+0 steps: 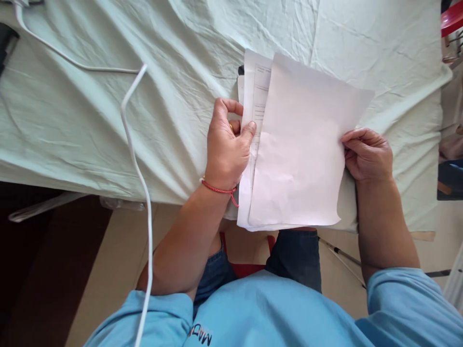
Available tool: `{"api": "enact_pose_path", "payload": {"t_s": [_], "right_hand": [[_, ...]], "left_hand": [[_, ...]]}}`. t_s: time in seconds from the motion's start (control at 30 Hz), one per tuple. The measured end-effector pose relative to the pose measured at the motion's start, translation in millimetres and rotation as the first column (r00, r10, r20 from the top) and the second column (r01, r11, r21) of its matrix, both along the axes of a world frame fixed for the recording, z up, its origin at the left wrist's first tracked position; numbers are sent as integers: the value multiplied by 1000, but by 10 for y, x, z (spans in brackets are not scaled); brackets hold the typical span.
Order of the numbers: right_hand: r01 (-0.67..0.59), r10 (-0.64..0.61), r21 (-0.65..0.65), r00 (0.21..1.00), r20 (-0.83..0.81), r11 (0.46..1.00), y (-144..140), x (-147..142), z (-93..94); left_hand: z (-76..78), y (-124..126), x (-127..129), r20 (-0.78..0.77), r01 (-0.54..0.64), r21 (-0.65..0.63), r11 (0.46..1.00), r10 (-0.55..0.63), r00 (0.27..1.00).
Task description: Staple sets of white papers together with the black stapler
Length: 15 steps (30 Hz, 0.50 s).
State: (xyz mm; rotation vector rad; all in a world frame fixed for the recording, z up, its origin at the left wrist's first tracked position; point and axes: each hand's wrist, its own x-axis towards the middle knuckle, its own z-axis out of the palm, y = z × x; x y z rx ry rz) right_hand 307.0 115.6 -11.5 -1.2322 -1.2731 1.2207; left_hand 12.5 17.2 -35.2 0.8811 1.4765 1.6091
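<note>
My left hand (229, 144) grips the left edge of a stack of papers (249, 178), thumb on top and fingers curled beneath. The stack's top page carries faint printed text and lines. A blank white sheet (304, 144) lies askew over most of that page. Its right edge is pinched between the thumb and fingertips of my right hand (367, 152). At the stack's upper left, a dark corner (240, 70) of something peeks out from below; the rest of it is hidden.
A wrinkled pale green cloth (181, 111) covers the table. Across its left side runs a white cable (132, 149), passing down over my left arm. A dark object (6, 46) sits at the far left edge, and a red chair (452, 19) stands at the upper right.
</note>
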Motion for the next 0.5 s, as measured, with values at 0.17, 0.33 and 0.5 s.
{"api": "enact_pose_path", "payload": {"t_s": [0.17, 0.33, 0.5], "right_hand": [[-22, 22, -5, 1000, -18, 1000, -8, 8, -2], [-44, 44, 2, 999, 2, 999, -16, 7, -2], [-16, 16, -11, 1000, 17, 1000, -28, -22, 24]], "left_hand": [[9, -2, 3, -48, -76, 14, 997, 77, 996], [17, 11, 31, -2, -47, -5, 999, 47, 999], [126, -19, 79, 88, 140, -20, 990, -138, 987]]}}
